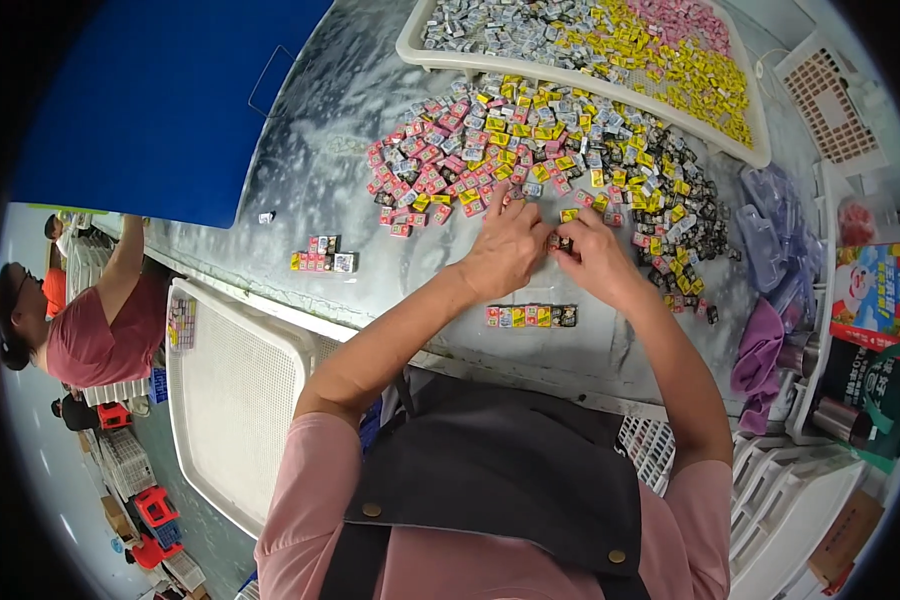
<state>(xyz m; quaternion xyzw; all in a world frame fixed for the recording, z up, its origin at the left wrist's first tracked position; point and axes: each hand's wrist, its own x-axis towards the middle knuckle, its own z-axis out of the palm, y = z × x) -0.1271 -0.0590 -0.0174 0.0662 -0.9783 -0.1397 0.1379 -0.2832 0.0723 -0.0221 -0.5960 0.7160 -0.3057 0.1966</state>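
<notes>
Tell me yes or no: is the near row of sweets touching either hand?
No. The row lies apart on the table, below the left hand and right hand.

Two hands [555, 250], two trays [580, 75]

Bare desk [300, 190] lies to the left of the hands [555, 250], broken only by a short row of packets [322, 258] and one stray packet [267, 216]. Straight ahead a wide heap of packets [530, 150] blocks the surface, reaching from just beyond the fingers to the white tray [590, 75] at the far edge. To the right the heap thins into dark packets [685, 225], then clear bags [770, 235] and a purple cloth [760, 350]. Near the body a second row [530, 316] sits between the forearms; bare desk surrounds it. A blue board [160, 100] bounds the far left.
</notes>
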